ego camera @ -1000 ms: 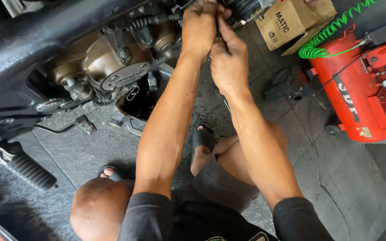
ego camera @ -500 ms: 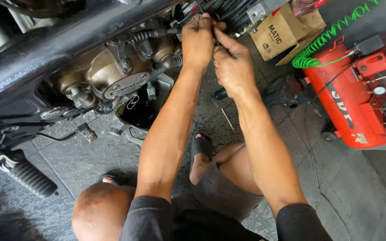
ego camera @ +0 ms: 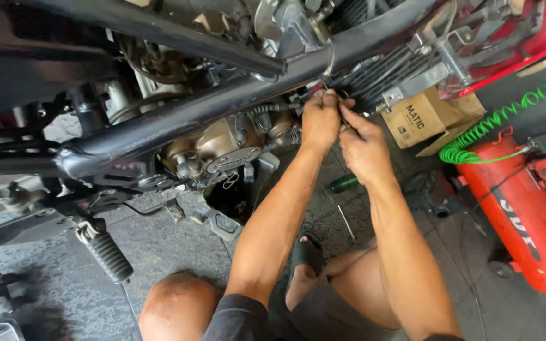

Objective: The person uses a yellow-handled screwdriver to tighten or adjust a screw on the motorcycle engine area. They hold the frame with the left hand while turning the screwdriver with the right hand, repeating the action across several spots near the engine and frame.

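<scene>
Both of my hands reach up to the underside of a motorcycle engine [ego camera: 222,148], just below the black frame tube [ego camera: 210,110]. My left hand [ego camera: 321,120] is closed around a small part at the engine's side, near the cooling fins [ego camera: 380,72]. My right hand [ego camera: 363,150] pinches a thin dark piece right beside it, fingertips touching the left hand. What the fingers hold is too small to make out. My bare knees [ego camera: 175,306] and a sandalled foot [ego camera: 304,256] show below.
A red air compressor [ego camera: 526,215] with a coiled green hose [ego camera: 494,129] stands at the right. A cardboard box [ego camera: 421,120] sits behind my hands. A green-handled screwdriver [ego camera: 344,184] lies on the concrete floor. A ribbed footpeg [ego camera: 105,252] juts out at lower left.
The view has tilted up, so the motorcycle's frame and engine fill more of the picture. My hands stay together at the same spot on the engine.
</scene>
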`<action>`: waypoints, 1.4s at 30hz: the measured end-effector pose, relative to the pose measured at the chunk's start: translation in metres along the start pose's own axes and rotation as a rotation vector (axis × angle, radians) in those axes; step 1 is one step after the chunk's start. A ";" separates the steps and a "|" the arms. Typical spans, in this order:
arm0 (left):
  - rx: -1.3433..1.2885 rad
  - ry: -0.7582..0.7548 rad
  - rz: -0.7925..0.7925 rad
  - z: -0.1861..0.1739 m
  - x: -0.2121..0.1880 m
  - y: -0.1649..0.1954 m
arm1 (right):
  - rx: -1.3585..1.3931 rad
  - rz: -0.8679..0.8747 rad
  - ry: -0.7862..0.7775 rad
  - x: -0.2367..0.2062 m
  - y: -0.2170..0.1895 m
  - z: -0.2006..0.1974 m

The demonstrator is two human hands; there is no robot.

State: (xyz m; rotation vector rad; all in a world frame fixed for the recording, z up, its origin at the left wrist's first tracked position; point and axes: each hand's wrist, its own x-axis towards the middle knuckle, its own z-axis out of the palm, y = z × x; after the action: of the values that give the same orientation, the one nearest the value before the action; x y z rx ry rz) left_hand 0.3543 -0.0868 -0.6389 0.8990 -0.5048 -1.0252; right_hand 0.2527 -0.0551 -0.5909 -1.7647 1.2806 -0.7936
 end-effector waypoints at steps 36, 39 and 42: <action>0.118 -0.042 0.040 -0.246 0.177 -0.095 | -0.385 -0.321 0.204 0.118 0.124 0.281; 0.120 -0.010 0.046 -0.243 0.179 -0.096 | -0.423 -0.253 0.176 0.119 0.113 0.281; 0.156 0.039 0.006 -0.248 0.188 -0.097 | -0.526 -0.344 0.071 0.131 0.099 0.276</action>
State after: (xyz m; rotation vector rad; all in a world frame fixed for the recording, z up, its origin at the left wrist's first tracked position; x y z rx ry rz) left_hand 0.5715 -0.1770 -0.8650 1.0536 -0.5605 -0.9704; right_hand 0.4779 -0.1307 -0.8073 -2.4446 1.3318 -0.7530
